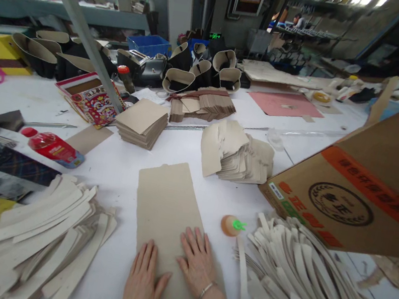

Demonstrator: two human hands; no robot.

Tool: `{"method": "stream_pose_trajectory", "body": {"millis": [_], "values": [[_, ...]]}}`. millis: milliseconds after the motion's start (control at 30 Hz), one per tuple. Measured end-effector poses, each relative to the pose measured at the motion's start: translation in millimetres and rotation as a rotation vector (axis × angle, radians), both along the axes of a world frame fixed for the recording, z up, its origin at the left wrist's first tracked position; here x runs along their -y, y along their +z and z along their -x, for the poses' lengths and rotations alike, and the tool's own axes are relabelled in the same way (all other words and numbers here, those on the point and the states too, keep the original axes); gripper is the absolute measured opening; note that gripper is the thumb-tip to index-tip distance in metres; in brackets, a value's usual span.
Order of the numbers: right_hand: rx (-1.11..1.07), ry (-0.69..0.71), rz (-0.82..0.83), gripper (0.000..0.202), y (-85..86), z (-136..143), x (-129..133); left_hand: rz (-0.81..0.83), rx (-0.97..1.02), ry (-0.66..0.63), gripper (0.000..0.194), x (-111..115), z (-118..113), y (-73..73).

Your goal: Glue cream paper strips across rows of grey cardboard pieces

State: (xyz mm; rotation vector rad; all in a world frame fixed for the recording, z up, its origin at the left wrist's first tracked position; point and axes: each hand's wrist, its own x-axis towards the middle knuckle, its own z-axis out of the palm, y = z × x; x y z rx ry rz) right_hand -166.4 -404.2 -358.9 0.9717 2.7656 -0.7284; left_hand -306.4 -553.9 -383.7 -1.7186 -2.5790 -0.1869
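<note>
A long beige sheet of cardboard-like material lies flat on the white table in front of me. My left hand rests on its left edge near the bottom, palm down with fingers stretched out. Farther up and to the right, my right hand lies flat on the same sheet, fingers spread; a bracelet circles that wrist. Just beyond the right hand stands a small glue bottle of amber liquid with a green nozzle. The sheet's near end is partly covered by my hands and leaves the view.
Loose beige strips lie in piles at left and right. Ahead are a stack of square boards and a pile of cut pieces. A large carton leans in from the right. A red-capped bottle lies at left.
</note>
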Motion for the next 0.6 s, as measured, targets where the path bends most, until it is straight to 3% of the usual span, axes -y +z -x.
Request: {"method": "stream_pose_trajectory", "body": {"millis": [200,433,600], "values": [[0.014,-0.001,0.015,0.057,-0.8,-4.3,6.1,0.050,0.091,-0.006,0.060,1.6,2.9,0.6],[0.021,-0.010,0.013,0.057,3.6,-11.2,11.5,0.044,0.173,-0.062,0.067,8.6,3.7,-1.6],[0.033,-0.002,0.022,0.055,7.2,-12.4,15.3,0.115,0.250,-0.036,0.072,5.8,2.9,5.4]]}}
